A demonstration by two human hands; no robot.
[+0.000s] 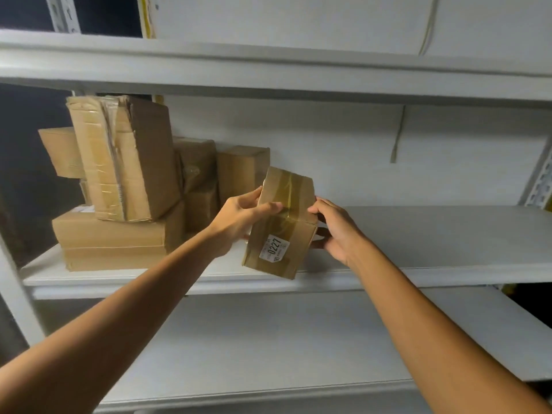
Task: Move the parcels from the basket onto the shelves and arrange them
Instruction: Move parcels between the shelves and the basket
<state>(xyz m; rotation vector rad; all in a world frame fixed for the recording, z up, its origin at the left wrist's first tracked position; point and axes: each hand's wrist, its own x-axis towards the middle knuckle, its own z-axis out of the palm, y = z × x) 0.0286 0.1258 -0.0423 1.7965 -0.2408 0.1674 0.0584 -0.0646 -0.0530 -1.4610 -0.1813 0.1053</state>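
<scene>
left hand (242,218) | right hand (334,231) | grip parcel (280,231) (both curled)

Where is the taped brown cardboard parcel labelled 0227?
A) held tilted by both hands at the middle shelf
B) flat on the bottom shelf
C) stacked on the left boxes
A: left hand and right hand grip the tilted brown cardboard parcel at the white shelf.

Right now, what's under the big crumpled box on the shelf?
A wide flat box lies under the crumpled box, on the white shelf. The crumpled box covers part of its top, so anything there is hidden.
</scene>
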